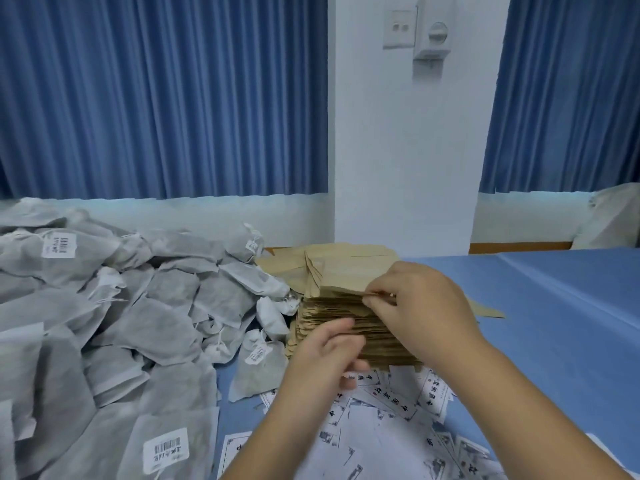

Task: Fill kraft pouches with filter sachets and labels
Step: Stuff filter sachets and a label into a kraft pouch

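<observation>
A stack of kraft pouches (pixel 349 327) stands on the blue table (pixel 554 323). The top pouch's edge is pinched by the right hand (pixel 419 306). The stack's near side is touched by the left hand (pixel 325 355), its fingers loosely curled. Left of the stack, grey sachets (pixel 104 323) are heaped; before it, printed labels (pixel 391 427) are scattered.
</observation>
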Motion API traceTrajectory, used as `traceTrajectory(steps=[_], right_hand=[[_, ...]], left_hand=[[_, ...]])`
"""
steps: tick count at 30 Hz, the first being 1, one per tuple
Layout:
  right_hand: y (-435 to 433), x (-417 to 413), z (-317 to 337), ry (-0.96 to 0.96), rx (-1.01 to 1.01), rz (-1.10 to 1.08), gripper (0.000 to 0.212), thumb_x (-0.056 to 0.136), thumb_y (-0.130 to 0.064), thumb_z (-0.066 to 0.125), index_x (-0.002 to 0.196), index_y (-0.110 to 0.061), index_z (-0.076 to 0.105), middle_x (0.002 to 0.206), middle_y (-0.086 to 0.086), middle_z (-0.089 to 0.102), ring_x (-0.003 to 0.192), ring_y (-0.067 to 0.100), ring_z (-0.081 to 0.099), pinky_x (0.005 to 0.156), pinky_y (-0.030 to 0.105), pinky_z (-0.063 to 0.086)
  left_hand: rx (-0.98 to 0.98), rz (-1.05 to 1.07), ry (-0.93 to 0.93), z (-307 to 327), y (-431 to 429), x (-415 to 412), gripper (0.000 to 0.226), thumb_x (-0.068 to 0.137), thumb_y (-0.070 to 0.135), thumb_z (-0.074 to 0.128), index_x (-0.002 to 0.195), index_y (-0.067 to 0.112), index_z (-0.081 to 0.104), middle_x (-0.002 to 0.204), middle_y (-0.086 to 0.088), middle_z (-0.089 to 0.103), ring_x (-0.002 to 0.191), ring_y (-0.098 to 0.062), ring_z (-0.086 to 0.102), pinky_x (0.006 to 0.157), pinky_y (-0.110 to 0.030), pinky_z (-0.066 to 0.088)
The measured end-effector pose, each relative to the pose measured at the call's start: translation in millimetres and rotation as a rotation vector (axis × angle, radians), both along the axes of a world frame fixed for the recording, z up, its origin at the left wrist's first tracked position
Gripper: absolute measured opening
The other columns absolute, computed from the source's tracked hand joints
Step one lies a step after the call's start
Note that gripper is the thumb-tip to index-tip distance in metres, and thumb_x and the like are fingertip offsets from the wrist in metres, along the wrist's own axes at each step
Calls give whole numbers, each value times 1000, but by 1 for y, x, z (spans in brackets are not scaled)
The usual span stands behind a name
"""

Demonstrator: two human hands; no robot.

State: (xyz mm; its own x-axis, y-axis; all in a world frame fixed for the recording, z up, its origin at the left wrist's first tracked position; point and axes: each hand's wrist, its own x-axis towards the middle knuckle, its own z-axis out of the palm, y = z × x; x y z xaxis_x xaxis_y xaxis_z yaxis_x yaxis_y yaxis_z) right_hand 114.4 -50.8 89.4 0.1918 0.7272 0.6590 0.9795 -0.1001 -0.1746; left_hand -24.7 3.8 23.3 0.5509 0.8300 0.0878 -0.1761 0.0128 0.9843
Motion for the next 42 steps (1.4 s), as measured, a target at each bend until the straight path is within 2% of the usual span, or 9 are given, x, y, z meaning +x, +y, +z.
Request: traceTrajectory(steps=[3, 6, 11, 15, 18, 22, 29, 33, 42], right_hand=[[-8, -18, 11, 35, -25, 85, 16, 81, -39, 59, 91, -35, 70, 88, -11, 65, 86, 13, 58, 72, 30, 45], [-16, -29, 13, 137, -147, 242, 24, 77, -29, 56, 100, -32, 65, 91, -10, 70, 87, 12, 62, 76, 34, 52], [-30, -24, 22, 124, -261, 297, 42, 78, -37, 67, 119, -39, 59, 108, -19, 62, 98, -2, 55, 85, 20, 44], [-43, -16, 33, 99, -316, 286, 37, 74, -52, 65, 109, -41, 60, 104, -19, 59, 95, -2, 52, 82, 22, 44], [-47, -20, 37, 150, -284, 325, 32, 74, -51, 61, 105, -42, 61, 102, -22, 60, 97, -4, 54, 81, 24, 48], [-47, -24, 39, 233, -254, 360, 26, 75, -50, 58, 99, -41, 64, 100, -22, 64, 96, -5, 58, 80, 26, 51], [-48, -21, 39, 448, -230, 420, 17, 75, -44, 68, 90, -36, 69, 89, -22, 68, 85, -8, 62, 65, 7, 44], [-48, -22, 39, 500, -193, 426, 10, 77, -39, 70, 86, -35, 70, 85, -26, 66, 69, -10, 61, 56, 3, 39], [-49, -22, 40, 578, -182, 455, 9, 78, -32, 72, 86, -29, 70, 83, -21, 67, 58, -8, 59, 50, 3, 38]], left_hand=[[-106, -247, -285, 9, -14, 10, 33, 90, 37, 59, 116, 18, 66, 113, -14, 69, 99, -25, 68, 81, -37, 54], [-311, -213, -496, 17, -20, 16, 36, 95, 36, 46, 111, 11, 68, 113, -16, 69, 101, -22, 68, 80, -37, 56], [-259, 60, -504, 19, -18, 11, 22, 96, 1, 39, 87, 3, 60, 69, -15, 69, 63, -24, 70, 55, -34, 56], [-249, 99, -581, 33, -18, 1, 24, 100, 15, 42, 100, 8, 65, 91, -16, 74, 78, -28, 73, 52, -30, 56], [-186, 65, -616, 41, -22, -1, 27, 96, 25, 53, 90, 9, 74, 93, -17, 74, 83, -29, 73, 55, -29, 56], [-107, -5, -605, 41, -26, -4, 36, 86, 28, 63, 108, 0, 62, 101, -24, 71, 90, -31, 71, 68, -30, 58], [-62, -49, -630, 38, -25, -5, 49, 82, 30, 69, 116, -5, 60, 107, -24, 69, 99, -31, 69, 76, -28, 57], [-8, -73, -613, 36, -24, -4, 38, 89, 28, 63, 114, -1, 65, 113, -22, 68, 107, -32, 66, 80, -28, 56], [27, -75, -579, 36, -25, -4, 29, 86, 26, 64, 104, 6, 72, 108, -18, 71, 96, -22, 70, 73, -24, 56]])
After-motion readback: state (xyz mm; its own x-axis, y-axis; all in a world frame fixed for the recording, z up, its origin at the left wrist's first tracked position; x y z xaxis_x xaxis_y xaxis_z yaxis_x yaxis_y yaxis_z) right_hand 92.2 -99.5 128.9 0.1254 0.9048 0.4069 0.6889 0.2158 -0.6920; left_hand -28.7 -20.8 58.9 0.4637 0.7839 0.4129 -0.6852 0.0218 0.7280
